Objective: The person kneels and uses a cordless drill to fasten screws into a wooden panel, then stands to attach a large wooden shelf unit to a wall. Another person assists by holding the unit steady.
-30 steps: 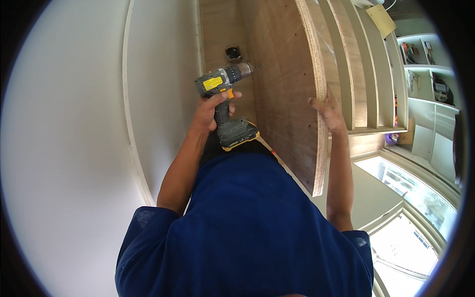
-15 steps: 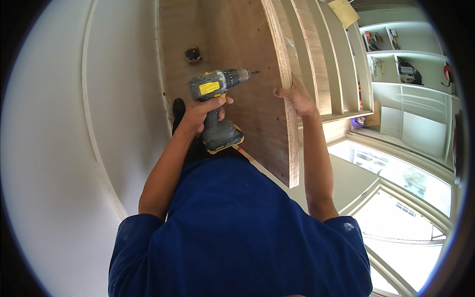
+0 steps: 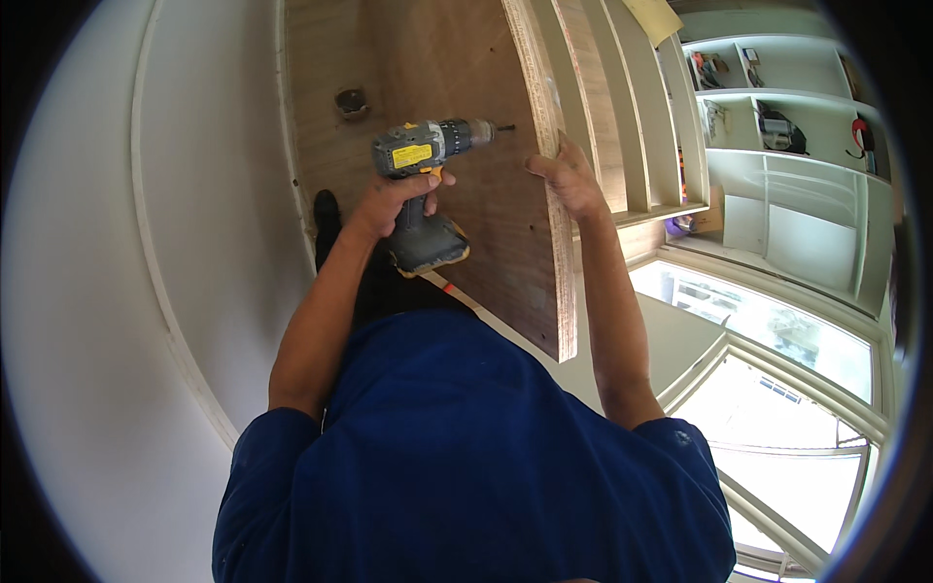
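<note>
A: Entry one, the left hand (image 3: 394,202). Condition?

B: Clamped around the grip of one cordless drill (image 3: 413,151), grey and black with a yellow label. Thumb laid along the top of the grip, near the orange trigger (image 3: 436,173); fingertips showing on the far side. Whether the trigger is pressed, I cannot tell.

A: Position of the drill?

B: In front of the person's body, roughly level, the battery base (image 3: 429,247) lowermost. The dark bit (image 3: 506,127) points to the person's right, towards the panel's edge. Contact between bit and wood: cannot tell from here.

A: Entry two, the right hand (image 3: 575,185).

B: Clamped on the edge of one plywood panel (image 3: 496,257), brown-faced, with a pale layered edge. Thumb on the drill side, the other fingers partly hidden past the edge.

A: Position of the panel?

B: On edge, between the drill and a pale slatted frame (image 3: 637,117).

A: Surroundings?

B: One white wall (image 3: 78,291), to the person's left. One dark round opening (image 3: 352,102) in the wood beyond the drill. One dark shoe (image 3: 328,219), left of the drill. One set of wall shelves (image 3: 812,89), far right, holding tools.
</note>
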Demonstrator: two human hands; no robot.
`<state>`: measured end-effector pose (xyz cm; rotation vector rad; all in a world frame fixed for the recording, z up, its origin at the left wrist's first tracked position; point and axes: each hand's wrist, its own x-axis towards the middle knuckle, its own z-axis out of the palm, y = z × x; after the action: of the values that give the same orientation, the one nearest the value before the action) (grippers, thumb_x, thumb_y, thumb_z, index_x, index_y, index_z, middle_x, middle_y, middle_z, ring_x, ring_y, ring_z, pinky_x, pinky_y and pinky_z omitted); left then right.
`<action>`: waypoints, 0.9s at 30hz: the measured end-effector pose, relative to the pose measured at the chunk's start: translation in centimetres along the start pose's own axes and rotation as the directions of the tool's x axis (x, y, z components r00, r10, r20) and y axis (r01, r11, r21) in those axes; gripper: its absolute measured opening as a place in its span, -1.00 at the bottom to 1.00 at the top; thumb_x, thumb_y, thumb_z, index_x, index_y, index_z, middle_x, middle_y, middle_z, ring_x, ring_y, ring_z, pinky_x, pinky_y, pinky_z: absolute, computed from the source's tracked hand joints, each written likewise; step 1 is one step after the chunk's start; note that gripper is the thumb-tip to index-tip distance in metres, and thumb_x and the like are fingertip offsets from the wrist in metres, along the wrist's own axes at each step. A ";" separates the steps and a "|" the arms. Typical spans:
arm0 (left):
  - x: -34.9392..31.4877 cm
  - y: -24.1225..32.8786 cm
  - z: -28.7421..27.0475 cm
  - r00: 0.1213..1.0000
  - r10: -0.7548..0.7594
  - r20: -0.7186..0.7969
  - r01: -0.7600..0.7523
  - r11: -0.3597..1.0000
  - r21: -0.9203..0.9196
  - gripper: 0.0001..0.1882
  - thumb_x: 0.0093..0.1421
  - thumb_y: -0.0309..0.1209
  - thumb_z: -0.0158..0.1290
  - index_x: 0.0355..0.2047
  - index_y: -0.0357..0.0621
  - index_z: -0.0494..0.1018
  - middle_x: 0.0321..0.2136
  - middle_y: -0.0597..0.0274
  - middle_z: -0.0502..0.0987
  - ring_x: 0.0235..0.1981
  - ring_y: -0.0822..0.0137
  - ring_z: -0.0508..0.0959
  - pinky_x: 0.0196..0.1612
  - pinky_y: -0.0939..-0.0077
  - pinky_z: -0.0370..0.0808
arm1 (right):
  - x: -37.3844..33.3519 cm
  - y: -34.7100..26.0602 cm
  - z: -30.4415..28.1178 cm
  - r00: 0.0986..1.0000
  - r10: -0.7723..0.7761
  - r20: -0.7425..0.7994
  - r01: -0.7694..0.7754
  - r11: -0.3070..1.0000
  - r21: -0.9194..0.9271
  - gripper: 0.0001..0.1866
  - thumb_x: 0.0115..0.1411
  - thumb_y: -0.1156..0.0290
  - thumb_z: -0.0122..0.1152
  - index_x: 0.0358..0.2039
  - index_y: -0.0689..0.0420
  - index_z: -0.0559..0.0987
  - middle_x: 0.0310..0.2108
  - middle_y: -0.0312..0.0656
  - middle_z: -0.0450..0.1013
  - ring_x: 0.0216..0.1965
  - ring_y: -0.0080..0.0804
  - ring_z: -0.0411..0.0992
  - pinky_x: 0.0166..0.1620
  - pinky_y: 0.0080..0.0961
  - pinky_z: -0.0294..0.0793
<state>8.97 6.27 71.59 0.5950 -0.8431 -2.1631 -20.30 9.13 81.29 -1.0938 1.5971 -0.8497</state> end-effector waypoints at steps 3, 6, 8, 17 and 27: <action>1.2 0.4 -2.1 0.999 -0.012 0.052 0.004 0.988 0.155 -0.63 0.26 -0.46 0.25 0.08 -0.18 0.54 -0.12 0.11 0.70 -0.39 0.42 0.59 -0.24 0.45 0.59 | 0.3 0.6 -0.2 0.991 0.115 -0.062 -0.119 0.990 -0.071 -0.29 0.08 0.33 0.41 0.26 0.30 0.51 -0.05 -0.11 0.59 -0.04 -0.35 0.50 0.07 -0.38 0.49; 2.1 0.8 -4.4 0.994 -0.027 0.104 -0.011 0.938 0.348 -0.57 0.24 -0.45 0.30 0.12 -0.21 0.54 -0.07 0.19 0.70 -0.22 0.44 0.63 -0.06 0.44 0.59 | 0.2 -1.3 0.4 0.996 0.077 -0.053 -0.085 0.981 -0.177 -0.38 0.10 0.44 0.30 0.21 0.35 0.50 -0.06 -0.19 0.58 -0.06 -0.42 0.50 0.10 -0.47 0.46; 2.7 0.7 -5.7 0.989 0.005 0.147 -0.079 0.862 0.501 -0.53 0.22 -0.43 0.35 0.12 -0.23 0.54 -0.05 0.23 0.71 -0.10 0.45 0.64 0.05 0.43 0.57 | 0.3 -0.9 0.4 0.998 0.038 -0.044 -0.044 0.989 -0.141 -0.38 0.10 0.44 0.30 0.20 0.35 0.50 -0.07 -0.19 0.58 -0.07 -0.43 0.49 0.09 -0.47 0.46; 4.4 2.8 -6.2 1.000 -0.027 0.013 0.016 0.845 0.534 -0.31 0.10 -0.41 0.46 0.24 -0.21 0.50 -0.13 0.32 0.70 -0.09 0.40 0.66 0.11 0.39 0.55 | 0.1 -1.0 0.5 0.994 0.078 -0.073 -0.092 0.972 -0.216 -0.39 0.09 0.39 0.31 0.17 0.35 0.51 -0.13 -0.20 0.56 -0.13 -0.41 0.47 0.05 -0.45 0.46; 3.4 1.0 -5.6 0.984 0.025 0.176 -0.102 0.892 0.441 -0.34 0.24 -0.55 0.29 0.35 -0.16 0.40 -0.02 0.25 0.70 0.04 0.42 0.62 0.21 0.39 0.51 | 0.2 -1.4 0.4 0.997 0.015 -0.079 -0.036 0.964 -0.265 -0.38 0.03 0.26 0.38 0.10 0.32 0.57 -0.24 -0.13 0.58 -0.20 -0.34 0.50 -0.05 -0.38 0.49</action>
<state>10.87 1.01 68.00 0.6036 -1.4581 -1.9817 -19.55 8.41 82.38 -1.2374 1.8239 -0.6789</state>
